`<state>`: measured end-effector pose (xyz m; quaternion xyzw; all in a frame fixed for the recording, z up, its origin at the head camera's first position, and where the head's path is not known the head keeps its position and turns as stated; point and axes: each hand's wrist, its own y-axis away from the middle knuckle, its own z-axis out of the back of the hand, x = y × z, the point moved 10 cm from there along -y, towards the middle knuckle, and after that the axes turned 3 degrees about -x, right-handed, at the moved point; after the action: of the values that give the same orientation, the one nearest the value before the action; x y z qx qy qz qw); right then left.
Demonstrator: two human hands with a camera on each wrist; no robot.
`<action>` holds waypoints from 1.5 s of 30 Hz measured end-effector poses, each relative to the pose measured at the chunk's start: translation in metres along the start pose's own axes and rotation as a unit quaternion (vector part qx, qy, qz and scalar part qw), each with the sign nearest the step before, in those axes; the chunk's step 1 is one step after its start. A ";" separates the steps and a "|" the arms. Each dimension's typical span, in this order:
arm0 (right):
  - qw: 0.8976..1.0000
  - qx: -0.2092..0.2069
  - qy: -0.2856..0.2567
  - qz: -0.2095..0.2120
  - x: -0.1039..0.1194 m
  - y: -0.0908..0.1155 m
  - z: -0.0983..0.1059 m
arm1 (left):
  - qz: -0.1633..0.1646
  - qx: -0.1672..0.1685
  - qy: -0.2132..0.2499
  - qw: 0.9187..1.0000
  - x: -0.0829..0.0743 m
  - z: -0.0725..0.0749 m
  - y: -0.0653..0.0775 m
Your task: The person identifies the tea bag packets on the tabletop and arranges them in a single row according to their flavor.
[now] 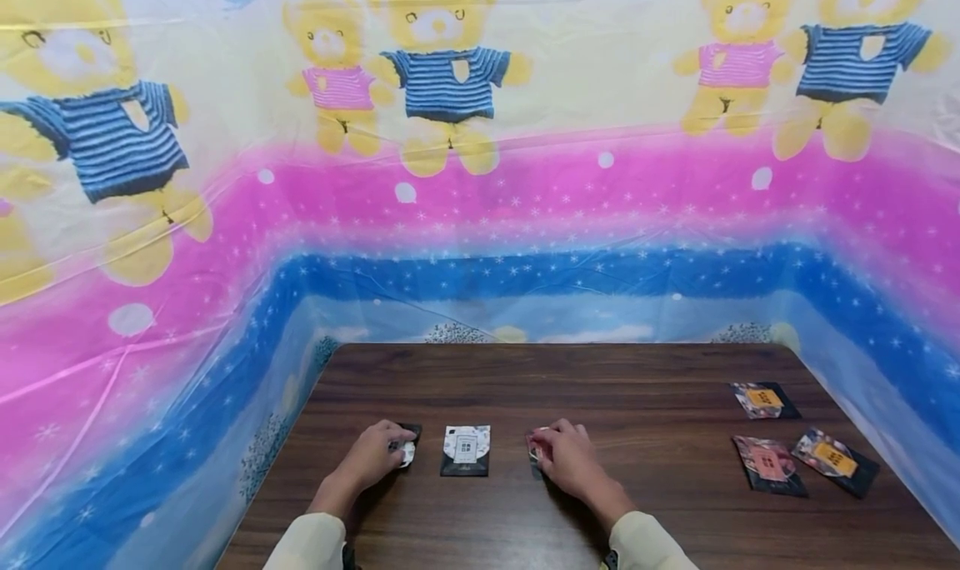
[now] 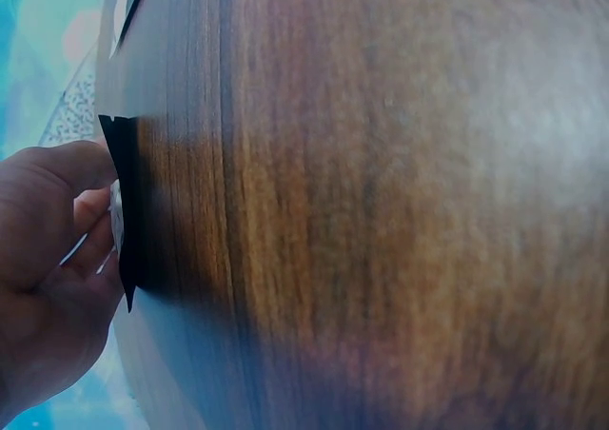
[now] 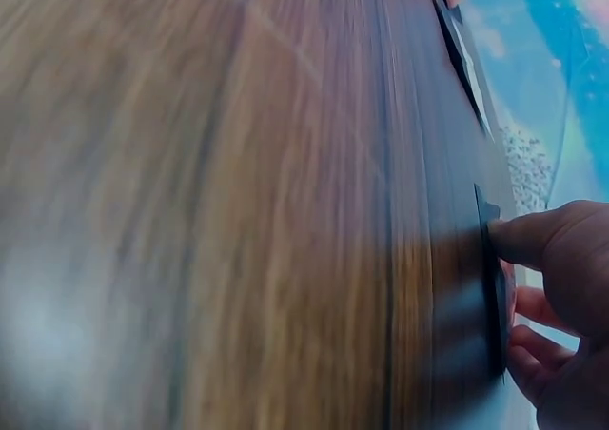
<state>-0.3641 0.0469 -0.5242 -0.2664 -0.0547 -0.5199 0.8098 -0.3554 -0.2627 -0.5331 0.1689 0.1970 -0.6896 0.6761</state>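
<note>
Three small dark packets lie in a row near the front of the brown wooden table (image 1: 637,378). My left hand (image 1: 396,451) pinches the left packet (image 1: 410,442), which is black with a white patch. In the left wrist view the thumb (image 2: 81,164) lies on top of this packet (image 2: 128,211) and the fingers curl under it. The middle packet (image 1: 466,450), with a white label, lies flat and untouched. My right hand (image 1: 543,450) pinches the right packet (image 1: 533,448), which shows pinkish print. In the right wrist view the thumb (image 3: 533,240) presses on that packet's (image 3: 493,287) edge.
Three more dark packets with orange or pink labels lie at the table's right: one further back (image 1: 763,400), two nearer (image 1: 768,464) (image 1: 835,460). A plastic sheet with teddy bears (image 1: 450,87) walls in the table on three sides.
</note>
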 end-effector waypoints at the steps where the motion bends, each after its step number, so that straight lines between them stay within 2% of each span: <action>1: 1.000 0.000 0.001 -0.002 0.002 -0.001 0.000 | -0.001 -0.001 0.000 1.000 0.000 0.000 0.000; 7: 1.000 0.006 0.006 -0.028 0.007 -0.005 -0.008 | -0.012 -0.007 0.001 1.000 -0.004 0.003 -0.001; 13: 0.998 0.023 0.010 -0.052 0.012 -0.008 -0.019 | 0.003 0.004 0.003 1.000 -0.002 0.000 0.000; 20: 0.999 0.001 0.011 -0.044 0.022 -0.013 -0.022 | 0.008 0.007 -0.009 1.000 -0.001 0.000 0.000; 35: 0.999 0.001 0.010 -0.047 0.028 -0.013 -0.028 | -0.004 0.003 -0.003 1.000 -0.001 0.001 0.002; 41: 0.999 0.001 0.027 -0.027 0.032 -0.013 -0.020 | -0.019 -0.001 0.003 1.000 -0.002 0.001 0.001; 45: 1.000 -0.013 0.017 -0.007 0.031 -0.014 -0.009 | -0.012 0.000 0.003 1.000 0.000 0.000 0.000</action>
<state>-0.3639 0.0123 -0.5153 -0.2679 -0.0364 -0.5305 0.8034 -0.3553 -0.2630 -0.5328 0.1688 0.2013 -0.6974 0.6668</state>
